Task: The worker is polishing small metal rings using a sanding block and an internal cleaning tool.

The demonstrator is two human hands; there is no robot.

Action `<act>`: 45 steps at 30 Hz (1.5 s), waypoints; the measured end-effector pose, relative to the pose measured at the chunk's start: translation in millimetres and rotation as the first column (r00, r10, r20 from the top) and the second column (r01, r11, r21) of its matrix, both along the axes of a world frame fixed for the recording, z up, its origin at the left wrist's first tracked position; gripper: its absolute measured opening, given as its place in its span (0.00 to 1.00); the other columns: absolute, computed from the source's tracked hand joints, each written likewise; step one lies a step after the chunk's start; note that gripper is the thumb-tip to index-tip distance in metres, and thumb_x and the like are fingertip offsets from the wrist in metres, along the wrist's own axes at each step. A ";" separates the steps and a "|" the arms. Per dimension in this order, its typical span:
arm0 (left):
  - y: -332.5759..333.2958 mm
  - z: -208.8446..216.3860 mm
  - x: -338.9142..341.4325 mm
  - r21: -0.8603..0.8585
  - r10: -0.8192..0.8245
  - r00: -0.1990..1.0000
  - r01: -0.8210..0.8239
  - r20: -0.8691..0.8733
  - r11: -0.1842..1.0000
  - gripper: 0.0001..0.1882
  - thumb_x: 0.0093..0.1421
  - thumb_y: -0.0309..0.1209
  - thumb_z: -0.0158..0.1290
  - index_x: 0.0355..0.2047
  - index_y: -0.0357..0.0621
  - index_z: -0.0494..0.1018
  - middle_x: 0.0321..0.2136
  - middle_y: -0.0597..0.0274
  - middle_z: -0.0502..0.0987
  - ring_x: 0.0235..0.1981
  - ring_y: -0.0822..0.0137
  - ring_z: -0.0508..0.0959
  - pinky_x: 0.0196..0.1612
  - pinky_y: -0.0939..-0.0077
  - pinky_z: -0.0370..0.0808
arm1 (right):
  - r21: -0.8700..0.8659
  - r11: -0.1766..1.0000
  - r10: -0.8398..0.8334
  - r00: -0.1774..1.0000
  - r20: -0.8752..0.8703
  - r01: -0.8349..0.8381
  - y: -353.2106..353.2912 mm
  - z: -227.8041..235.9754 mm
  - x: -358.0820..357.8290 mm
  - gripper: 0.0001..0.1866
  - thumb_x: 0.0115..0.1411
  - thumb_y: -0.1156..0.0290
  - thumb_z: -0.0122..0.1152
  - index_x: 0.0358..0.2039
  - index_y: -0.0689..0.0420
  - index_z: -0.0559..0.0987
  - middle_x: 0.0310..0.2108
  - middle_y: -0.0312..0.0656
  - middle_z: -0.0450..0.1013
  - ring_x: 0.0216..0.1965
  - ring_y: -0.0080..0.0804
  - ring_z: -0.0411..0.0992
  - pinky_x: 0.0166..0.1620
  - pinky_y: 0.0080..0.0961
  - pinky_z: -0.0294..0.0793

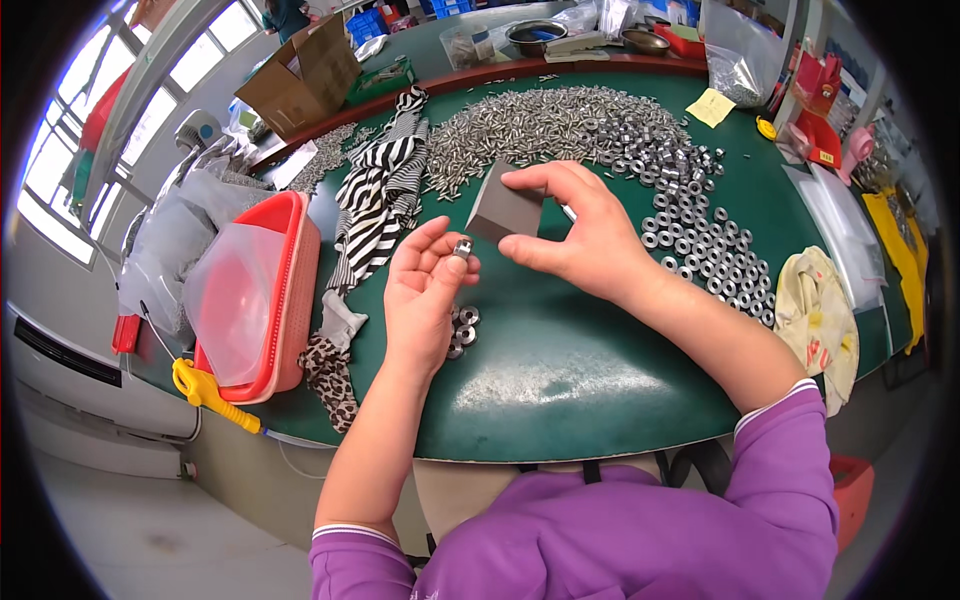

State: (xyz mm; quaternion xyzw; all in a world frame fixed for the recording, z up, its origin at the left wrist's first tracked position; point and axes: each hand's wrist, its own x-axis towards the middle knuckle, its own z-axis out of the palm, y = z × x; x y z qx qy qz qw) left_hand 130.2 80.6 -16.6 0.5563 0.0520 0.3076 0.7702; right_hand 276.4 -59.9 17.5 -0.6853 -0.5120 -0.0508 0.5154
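Between the thumb and fingers of my left hand (pixel 422 295) is a small shiny metal ring (pixel 462 249), held upright. My right hand (pixel 598 238) grips a grey-brown rectangular block (pixel 508 207), perhaps a sanding sponge, with the thumb below and the fingers above. The block is close to the ring but apart from it. A thin light-coloured stick (pixel 569 213) shows by the right palm; its kind I cannot make out. Beside my left wrist lie several loose metal rings (pixel 463 332) on the green table (pixel 560 390).
Many small metal pins (pixel 530 125) are heaped at the back, with rows of rings (pixel 715 250) at right. Striped cloth (pixel 375 190) and a red basket (pixel 285 330) flank my left arm. A yellow-handled air gun (pixel 205 390) hangs low left. A pale glove-like cloth (pixel 818 320) lies right.
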 end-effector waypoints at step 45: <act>0.1 -4.6 -2.3 -0.083 -0.079 0.996 0.076 -0.032 0.994 0.17 0.59 0.29 0.56 0.46 0.38 0.69 0.41 0.58 0.76 0.40 0.70 0.77 0.45 0.76 0.74 | 0.048 0.997 0.057 0.991 0.123 -0.064 0.6 -3.3 -13.1 0.30 0.39 0.59 0.71 0.45 0.52 0.74 0.42 0.43 0.69 0.47 0.43 0.66 0.51 0.37 0.65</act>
